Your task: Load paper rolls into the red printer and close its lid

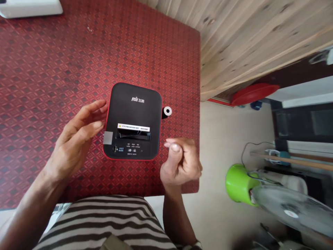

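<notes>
A black receipt printer with a red rim lies flat on the table, its paper slot and small buttons facing up. A white warning label runs along the slot, and a grey tape patch sits at its lower left corner. At the printer's left side is my left hand, fingers apart and holding nothing; whether the fingertips touch the side I cannot tell. My right hand is curled closed just off the lower right corner, with nothing visible in it. A small paper roll stands against the printer's right side.
The red patterned table ends at a right edge near my right hand. A white object rests at its far left. Wood panelling rises behind. On the floor side are a green bucket, a fan and a red basin.
</notes>
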Available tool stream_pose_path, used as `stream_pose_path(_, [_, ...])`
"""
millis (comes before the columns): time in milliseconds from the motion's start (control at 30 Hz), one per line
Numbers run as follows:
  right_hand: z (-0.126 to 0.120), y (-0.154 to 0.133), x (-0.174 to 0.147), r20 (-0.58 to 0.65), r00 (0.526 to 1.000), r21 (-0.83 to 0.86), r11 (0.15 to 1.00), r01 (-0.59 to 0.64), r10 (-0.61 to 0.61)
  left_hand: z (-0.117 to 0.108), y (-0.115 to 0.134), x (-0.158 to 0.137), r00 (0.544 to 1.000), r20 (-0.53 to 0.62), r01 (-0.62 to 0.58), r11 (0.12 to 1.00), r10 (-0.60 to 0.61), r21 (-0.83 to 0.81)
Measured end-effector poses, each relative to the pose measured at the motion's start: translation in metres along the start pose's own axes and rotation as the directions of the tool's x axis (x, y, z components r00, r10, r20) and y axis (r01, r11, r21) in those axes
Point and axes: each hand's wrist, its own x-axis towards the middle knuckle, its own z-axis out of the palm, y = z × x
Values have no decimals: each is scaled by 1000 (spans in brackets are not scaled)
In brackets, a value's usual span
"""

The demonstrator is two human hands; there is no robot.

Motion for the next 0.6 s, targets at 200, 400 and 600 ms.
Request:
stream_pose_path(200, [12,14,-26,155,985,18,997,-78,74,-12,-13,-13,995,89,-48,992,38,117])
stream_pose_path(400, [16,18,-25,182,981,53,996,-76,65,-15,-7,-11,989,127,-104,969,77,226])
stream_pose_path(600, [19,22,-26,192,978,72,993,-96,81,-9,4,-12,991,101,-118,928,87,354])
